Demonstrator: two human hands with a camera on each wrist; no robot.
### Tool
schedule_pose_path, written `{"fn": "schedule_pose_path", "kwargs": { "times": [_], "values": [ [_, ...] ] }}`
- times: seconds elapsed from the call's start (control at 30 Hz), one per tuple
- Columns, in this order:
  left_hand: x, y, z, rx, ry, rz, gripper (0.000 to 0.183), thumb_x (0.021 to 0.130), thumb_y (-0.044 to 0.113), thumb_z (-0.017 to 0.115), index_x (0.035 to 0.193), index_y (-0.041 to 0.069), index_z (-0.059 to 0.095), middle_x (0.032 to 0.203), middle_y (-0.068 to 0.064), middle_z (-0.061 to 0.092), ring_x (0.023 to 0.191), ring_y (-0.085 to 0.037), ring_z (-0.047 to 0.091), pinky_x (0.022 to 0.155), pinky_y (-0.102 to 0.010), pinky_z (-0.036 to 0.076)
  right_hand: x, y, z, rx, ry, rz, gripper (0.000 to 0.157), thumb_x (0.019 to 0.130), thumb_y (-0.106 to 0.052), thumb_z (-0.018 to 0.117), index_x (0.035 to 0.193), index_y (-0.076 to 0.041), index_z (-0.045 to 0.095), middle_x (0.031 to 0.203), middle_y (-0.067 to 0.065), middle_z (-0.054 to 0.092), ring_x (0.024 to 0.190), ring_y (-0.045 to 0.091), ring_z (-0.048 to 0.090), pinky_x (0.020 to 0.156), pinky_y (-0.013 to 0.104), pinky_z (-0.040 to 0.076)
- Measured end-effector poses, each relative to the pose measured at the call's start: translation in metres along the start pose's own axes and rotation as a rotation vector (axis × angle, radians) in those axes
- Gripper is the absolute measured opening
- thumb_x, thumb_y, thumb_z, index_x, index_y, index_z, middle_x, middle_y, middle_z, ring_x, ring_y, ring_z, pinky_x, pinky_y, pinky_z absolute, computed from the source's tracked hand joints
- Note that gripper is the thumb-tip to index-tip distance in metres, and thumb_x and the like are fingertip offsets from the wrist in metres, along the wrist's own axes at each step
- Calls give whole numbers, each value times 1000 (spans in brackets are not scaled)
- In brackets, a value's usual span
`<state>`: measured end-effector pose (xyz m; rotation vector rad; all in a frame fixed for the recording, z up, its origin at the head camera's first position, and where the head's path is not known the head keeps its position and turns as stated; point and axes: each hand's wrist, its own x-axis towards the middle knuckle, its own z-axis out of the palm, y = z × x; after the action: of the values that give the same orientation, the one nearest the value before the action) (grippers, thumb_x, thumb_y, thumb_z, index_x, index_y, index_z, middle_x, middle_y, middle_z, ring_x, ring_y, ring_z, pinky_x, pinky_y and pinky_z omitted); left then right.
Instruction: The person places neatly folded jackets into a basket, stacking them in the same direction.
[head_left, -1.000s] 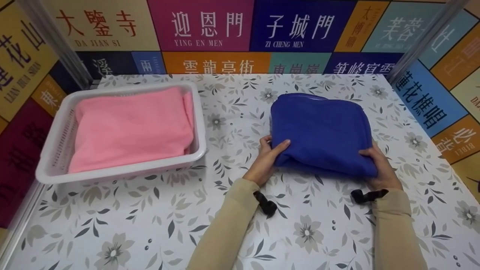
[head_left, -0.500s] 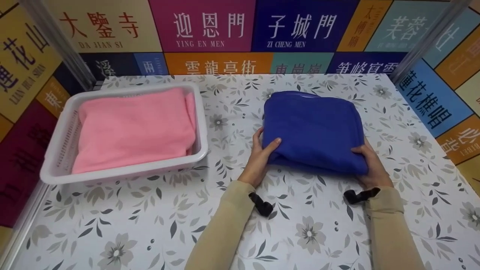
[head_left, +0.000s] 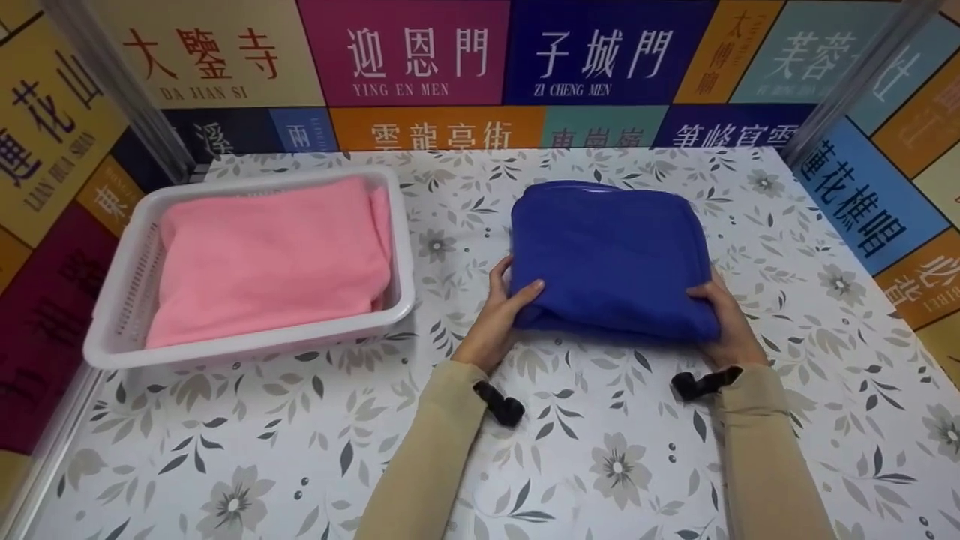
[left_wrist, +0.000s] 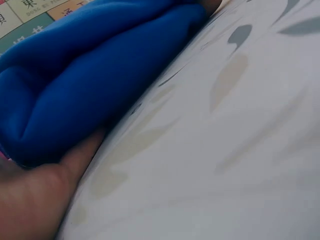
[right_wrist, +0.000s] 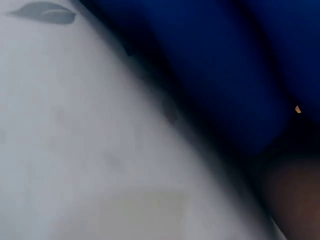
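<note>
Left hand (head_left: 495, 319) and right hand (head_left: 730, 322) grip the blue cloth (head_left: 611, 259), closed on opposite sides. Basket (head_left: 403, 262) with pink cloth (head_left: 270, 262) sits near the left edge of the surface (head_left: 615, 405)

1. A booth-like workspace, exact kind unclear.
2. Multicoloured printed panels (head_left: 420, 90) with Chinese lettering wall three sides.
3. Straight grey metallic-looking posts (head_left: 118, 90) mark corners.
4. A flat white flower-patterned tabletop (head_left: 300, 442) lies between.
</note>
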<state>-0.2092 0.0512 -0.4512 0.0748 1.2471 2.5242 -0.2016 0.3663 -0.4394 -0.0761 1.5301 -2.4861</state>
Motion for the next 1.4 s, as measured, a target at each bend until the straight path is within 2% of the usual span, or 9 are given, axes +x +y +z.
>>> {"fn": "schedule_pose_path", "kwargs": {
  "times": [0.13,0.27,0.43,0.6,0.7,0.9,1.07,1.3,1.4],
  "values": [
    [-4,5,-7,-89,-32,26,77,77,16,70,135,29,21,134,-8,32,112,-26,48,91,-38,40,6,2,7,13,-18,-7,67,88,0,35,140,-39,19,147,-11,10,130,15,10,104,34,14],
    [-6,7,-11,-124,-29,41,77,78,13,69,135,28,20,133,-10,34,111,-26,48,91,-38,40,10,5,16,20,-18,-8,68,87,1,35,140,-38,18,147,-10,10,131,15,10,105,34,11],
    [-10,9,-16,-106,-10,48,79,77,15,70,136,28,19,134,-8,33,114,-24,46,92,-37,39,15,10,23,62,-3,10,68,87,0,35,140,-39,19,147,-9,10,130,17,12,104,35,14],
    [-13,11,-20,-93,8,78,78,78,16,69,136,27,19,138,-5,29,118,-21,42,94,-36,37,21,15,30,39,-19,-25,68,86,1,32,140,-38,19,147,-12,10,131,9,9,106,31,7],
    [-14,13,-22,-79,14,89,77,79,19,69,137,27,19,140,-2,26,120,-18,40,95,-34,36,23,18,35,55,-28,-48,68,86,3,30,141,-36,19,147,-12,11,131,8,8,106,30,4],
    [-19,15,-25,-62,13,86,76,81,22,66,138,32,17,141,2,24,121,-16,38,96,-33,35,28,20,41,112,-20,-32,63,89,-2,31,141,-35,20,146,-9,12,130,14,12,105,33,11],
    [-22,16,-27,-57,9,80,78,81,22,66,139,34,14,143,5,19,122,-14,37,96,-32,34,34,20,46,141,-13,-58,60,88,-2,30,140,-31,24,146,-5,16,130,16,14,105,33,12],
    [-22,17,-30,-58,-7,89,74,82,22,64,138,35,16,140,2,26,121,-16,39,96,-34,35,38,19,50,43,46,-67,62,87,-3,30,140,-34,22,146,-7,15,130,11,13,105,31,9],
    [-23,19,-29,-72,8,91,75,82,20,65,138,34,17,140,1,27,120,-17,39,96,-34,35,38,19,51,51,49,-57,62,88,-3,32,140,-34,23,146,-8,15,130,11,13,105,30,10]
  ]
}}
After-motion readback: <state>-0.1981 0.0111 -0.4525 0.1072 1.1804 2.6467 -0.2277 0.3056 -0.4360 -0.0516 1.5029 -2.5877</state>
